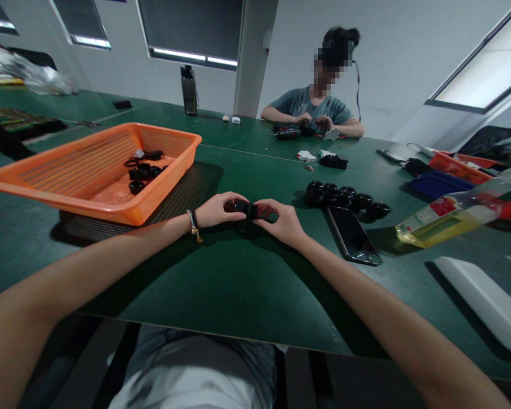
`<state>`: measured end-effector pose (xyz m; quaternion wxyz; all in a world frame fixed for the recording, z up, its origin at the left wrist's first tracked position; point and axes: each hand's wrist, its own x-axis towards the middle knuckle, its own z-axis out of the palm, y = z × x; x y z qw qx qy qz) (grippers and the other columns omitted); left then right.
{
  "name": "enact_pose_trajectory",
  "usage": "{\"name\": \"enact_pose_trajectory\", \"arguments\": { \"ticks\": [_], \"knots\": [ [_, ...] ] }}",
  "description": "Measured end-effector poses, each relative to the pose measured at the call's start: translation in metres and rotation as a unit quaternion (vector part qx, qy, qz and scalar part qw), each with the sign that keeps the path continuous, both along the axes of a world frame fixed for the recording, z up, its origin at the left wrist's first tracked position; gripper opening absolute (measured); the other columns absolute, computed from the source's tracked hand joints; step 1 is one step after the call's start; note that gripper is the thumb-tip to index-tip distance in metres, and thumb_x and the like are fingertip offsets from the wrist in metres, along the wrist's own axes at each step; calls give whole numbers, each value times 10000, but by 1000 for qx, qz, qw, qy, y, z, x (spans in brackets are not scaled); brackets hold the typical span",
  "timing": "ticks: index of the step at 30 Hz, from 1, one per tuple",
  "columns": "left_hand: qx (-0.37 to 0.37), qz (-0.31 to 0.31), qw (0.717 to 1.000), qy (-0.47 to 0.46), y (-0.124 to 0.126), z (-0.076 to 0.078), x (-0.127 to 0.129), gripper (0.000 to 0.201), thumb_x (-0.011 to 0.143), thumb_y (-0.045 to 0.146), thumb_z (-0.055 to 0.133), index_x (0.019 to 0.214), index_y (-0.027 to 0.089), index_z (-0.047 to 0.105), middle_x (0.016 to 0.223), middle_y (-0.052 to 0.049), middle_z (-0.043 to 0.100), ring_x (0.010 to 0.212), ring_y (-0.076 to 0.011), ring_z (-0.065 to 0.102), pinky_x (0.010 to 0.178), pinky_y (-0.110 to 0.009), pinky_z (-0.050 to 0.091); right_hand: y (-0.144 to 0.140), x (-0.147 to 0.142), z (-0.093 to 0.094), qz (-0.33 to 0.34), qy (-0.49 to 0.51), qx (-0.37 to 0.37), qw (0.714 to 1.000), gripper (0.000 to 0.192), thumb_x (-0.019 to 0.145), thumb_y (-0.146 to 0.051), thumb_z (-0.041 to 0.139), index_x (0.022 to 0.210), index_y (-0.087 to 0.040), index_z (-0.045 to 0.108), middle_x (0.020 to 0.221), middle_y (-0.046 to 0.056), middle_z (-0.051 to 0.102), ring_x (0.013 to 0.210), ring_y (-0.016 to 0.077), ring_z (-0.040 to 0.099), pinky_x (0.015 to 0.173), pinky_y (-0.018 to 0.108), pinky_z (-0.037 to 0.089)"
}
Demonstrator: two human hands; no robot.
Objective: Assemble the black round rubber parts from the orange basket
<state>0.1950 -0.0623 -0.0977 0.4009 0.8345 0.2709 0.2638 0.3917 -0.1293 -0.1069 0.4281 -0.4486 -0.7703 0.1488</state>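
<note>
Between my two hands, just above the green table, is a small black round part (241,207), partly covered by the fingers. My left hand (216,210) is closed on its left side, thumb below and fingers above. On its right side my right hand (280,219) pinches a black piece (254,211) between thumb and fingers. Whether the two pieces are joined I cannot tell. Several similar black round parts (344,196) stand grouped to the right of my right hand. More black parts (142,175) lie inside the orange basket (142,211), left of my left hand.
A phone (353,236) lies right of my hands, near a tilted bottle of yellow liquid (447,213) and a white case (481,301). Across the green table (221,295) sits a person (319,105) with a power drill (287,133). A dark water bottle (189,94) stands at the back.
</note>
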Motion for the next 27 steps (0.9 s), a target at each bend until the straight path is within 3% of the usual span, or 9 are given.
{"name": "enact_pose_trajectory", "arguments": {
  "ticks": [27],
  "knots": [
    [-3, 2, 1000, 1, 0, 1, 0, 398, 688, 333, 642, 1025, 129, 585, 1004, -73, 611, 826, -148, 575, 729, -267, 462, 0, 1, 0, -1, -4, -2, 1000, 257, 695, -226, 645, 949, -213, 612, 776, 5, 656, 700, 152, 617, 683, 309, 520]
  ]
}}
